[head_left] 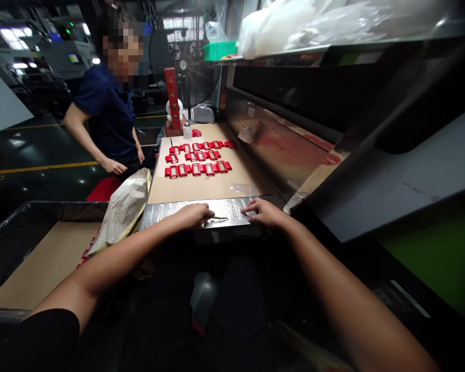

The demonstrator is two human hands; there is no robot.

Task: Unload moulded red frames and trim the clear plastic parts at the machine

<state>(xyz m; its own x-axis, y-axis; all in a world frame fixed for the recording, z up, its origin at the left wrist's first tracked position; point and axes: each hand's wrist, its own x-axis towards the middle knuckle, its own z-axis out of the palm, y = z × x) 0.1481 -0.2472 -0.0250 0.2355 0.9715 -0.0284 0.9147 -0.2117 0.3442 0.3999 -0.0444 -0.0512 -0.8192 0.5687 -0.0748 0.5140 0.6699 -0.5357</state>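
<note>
My left hand (196, 215) is closed in a pinch on a slim pointed tool (219, 217), whose tip points right, low over a shiny silvery sheet (166, 209) at the table's near edge. The tool's exact kind is too small to make out. My right hand (266, 213) rests at the sheet's right end, index finger stretched out onto it and the other fingers loosely bent. Clear strips seem to lie on the sheet between the hands. Beyond it, several red frame-like parts (197, 169) with pale windows sit in rows on brown cardboard (166, 192).
A small clear film piece (241, 188) lies on the cardboard. Behind stand a white bottle (187, 130) and a red upright post (172, 98). At left are a person in a dark blue shirt (108, 113), crumpled paper (126, 201) and a black-lined bin (27, 206). A metal machine (279, 134) borders the right.
</note>
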